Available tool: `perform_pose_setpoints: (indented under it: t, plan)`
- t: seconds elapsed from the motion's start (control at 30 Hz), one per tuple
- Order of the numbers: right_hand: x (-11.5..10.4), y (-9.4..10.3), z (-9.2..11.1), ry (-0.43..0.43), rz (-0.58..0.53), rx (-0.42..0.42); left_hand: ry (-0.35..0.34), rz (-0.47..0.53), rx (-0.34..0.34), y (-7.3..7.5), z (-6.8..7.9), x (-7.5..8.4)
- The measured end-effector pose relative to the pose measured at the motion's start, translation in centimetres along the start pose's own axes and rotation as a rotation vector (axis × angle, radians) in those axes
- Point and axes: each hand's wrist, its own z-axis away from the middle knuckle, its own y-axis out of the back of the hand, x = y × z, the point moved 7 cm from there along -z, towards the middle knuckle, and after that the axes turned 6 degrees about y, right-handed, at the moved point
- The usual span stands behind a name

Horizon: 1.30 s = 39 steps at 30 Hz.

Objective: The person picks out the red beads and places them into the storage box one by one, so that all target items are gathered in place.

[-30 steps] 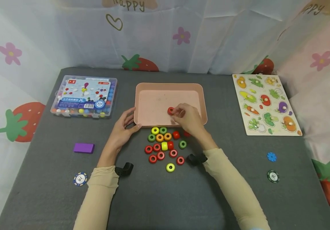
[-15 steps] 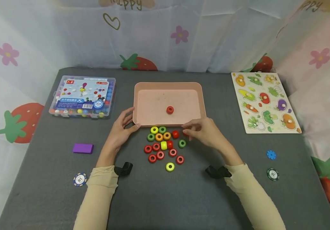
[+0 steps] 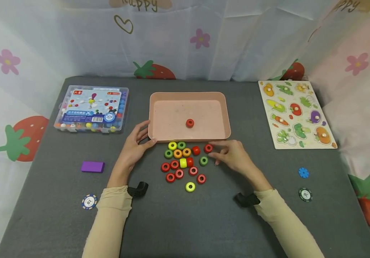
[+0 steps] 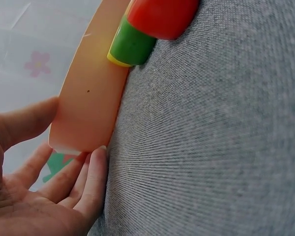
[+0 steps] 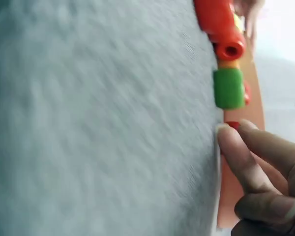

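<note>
A pink tray (image 3: 172,105) lies behind a loose cluster of ring-shaped beads. My left hand (image 3: 134,144) holds its front left corner, thumb on the front side and fingers on the left; in the left wrist view, fingertips meet the tray's wall (image 4: 91,103). My right hand (image 3: 233,154) is just right of the cluster, thumb and index finger pinching a red bead (image 3: 208,148) near the tray's front edge. In the right wrist view only a red sliver shows between those fingertips. Another red bead (image 3: 189,123) lies inside the tray.
Green beads (image 3: 203,161), yellow beads (image 3: 190,187) and other red and orange ones lie on the grey table. A lidded plastic box (image 3: 91,109) stands back left, a vegetable puzzle board (image 3: 298,114) back right. A purple block (image 3: 93,166) and several round chips (image 3: 89,201) lie at the sides.
My right hand has let go of a red bead in the tray and moved back toward me and right, to another red bead on the table. My left hand stays at the tray's corner.
</note>
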Motion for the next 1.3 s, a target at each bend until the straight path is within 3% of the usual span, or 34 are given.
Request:
perform_pose_setpoints:
  t: [0.13,0.37,0.6,0.7,0.83,1.3]
  plan:
    - [-0.4,-0.5,0.0,-0.006,0.045,0.01,0.001,-0.002,-0.002,0.0,0.0,0.0]
    - [-1.9,-0.2,-0.5,0.092,0.047,0.014,-0.01,-0.002,-0.008,0.1,0.0,0.1]
    - [-3.6,1.8,-2.1,0.169,0.059,0.146,0.004,0.005,-0.012,0.1,0.0,0.1]
    - [-3.7,2.6,-3.2,0.155,0.089,0.209,0.016,0.01,-0.014,0.1,-0.1,0.1]
    - [-3.2,2.8,-4.8,0.128,0.115,0.233,0.02,0.012,-0.012,0.1,-0.1,0.2]
    - [-1.6,0.6,-7.7,-0.028,0.206,0.151,0.032,0.01,-0.02,0.1,0.0,0.2]
